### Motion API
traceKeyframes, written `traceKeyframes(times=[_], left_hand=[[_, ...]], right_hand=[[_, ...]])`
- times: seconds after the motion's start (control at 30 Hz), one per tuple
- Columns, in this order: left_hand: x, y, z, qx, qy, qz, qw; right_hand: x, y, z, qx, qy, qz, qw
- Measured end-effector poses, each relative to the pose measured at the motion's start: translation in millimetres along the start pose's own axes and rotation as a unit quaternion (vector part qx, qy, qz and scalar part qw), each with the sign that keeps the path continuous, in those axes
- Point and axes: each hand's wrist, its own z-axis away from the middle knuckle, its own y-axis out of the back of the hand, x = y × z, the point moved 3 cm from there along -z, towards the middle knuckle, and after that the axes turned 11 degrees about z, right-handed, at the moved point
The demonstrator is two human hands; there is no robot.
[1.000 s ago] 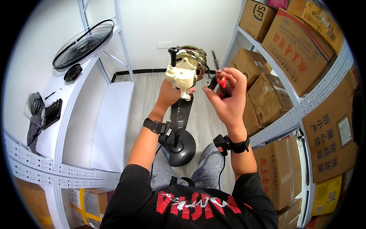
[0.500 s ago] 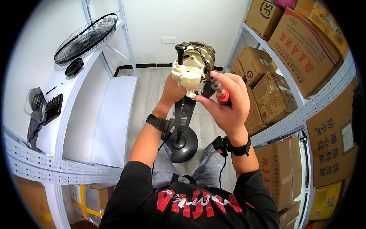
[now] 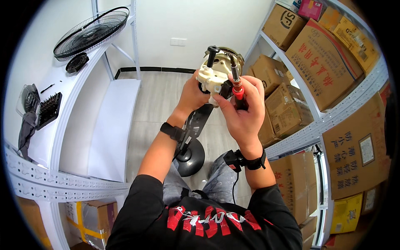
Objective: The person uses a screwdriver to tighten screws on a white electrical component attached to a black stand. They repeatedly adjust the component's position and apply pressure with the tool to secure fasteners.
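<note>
A stripped fan head with a cream gear housing [image 3: 212, 78] and a round metal motor [image 3: 227, 53] sits atop a black fan stand [image 3: 198, 121], whose round base [image 3: 192, 163] is on the floor. On top of the housing stands a black knob [image 3: 213, 52]. My left hand [image 3: 191, 98] is wrapped round the housing's left and lower side. In my right hand [image 3: 248, 114] is a screwdriver [image 3: 237, 89] with a red collar, its shaft pointing up. The right thumb and fingertips also rest at a black part [image 3: 225, 89] on the housing's right side.
On the left white shelf lie a fan grille [image 3: 93, 35], a small round black part [image 3: 77, 63], a bit set [image 3: 48, 110], a thin dark tool [image 3: 47, 88] and a grey cloth [image 3: 27, 132]. Cardboard boxes [image 3: 329, 62] fill the right rack, beside my right arm.
The screwdriver has swung so its shaft points up beside the motor. The fan head has tilted, and my right thumb still touches its lower right side. The whole view has shifted slightly.
</note>
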Motion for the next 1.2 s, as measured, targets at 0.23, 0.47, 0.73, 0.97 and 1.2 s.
traceKeyframes(times=[0.23,0.47,0.73,0.97,1.2], left_hand=[[-8,6,6,-0.010,-0.026,0.021,0.999],[-8,6,9,-0.013,-0.046,-0.020,0.999],[-7,-1,4,-0.040,-0.115,-0.017,0.992],[-8,3,7,-0.028,-0.139,-0.077,0.987],[-7,4,6,-0.029,-0.057,-0.070,0.995]], right_hand=[[2,7,3,-0.001,0.035,0.012,0.999],[-6,38,-13,-0.029,-0.035,0.078,0.996],[10,23,-9,-0.042,-0.065,-0.010,0.997],[-10,20,-13,-0.077,0.026,0.055,0.995],[-2,31,-6,-0.114,-0.016,0.008,0.993]])
